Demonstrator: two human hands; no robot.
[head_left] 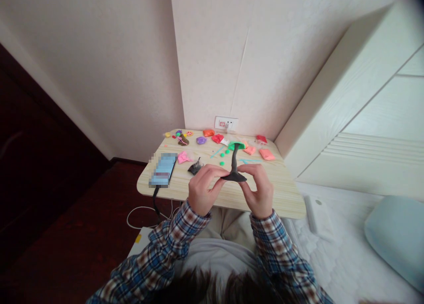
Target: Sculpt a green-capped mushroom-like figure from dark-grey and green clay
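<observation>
Between both hands, above the table's front part, is a piece of black modelling clay shaped into a thin upright stem with a wide flat base. My left hand pinches the left edge of that base between thumb and fingers. On the other side, my right hand pinches the right edge the same way. Behind the stem's top lies green clay, and small green balls sit just left of the stem. A crumpled packet with black clay rests beyond my left hand.
A phone with a cable lies on the table's left side. Clay packets in pink, purple, orange and red line the back of the table. A wall socket is behind; a bed stands at right.
</observation>
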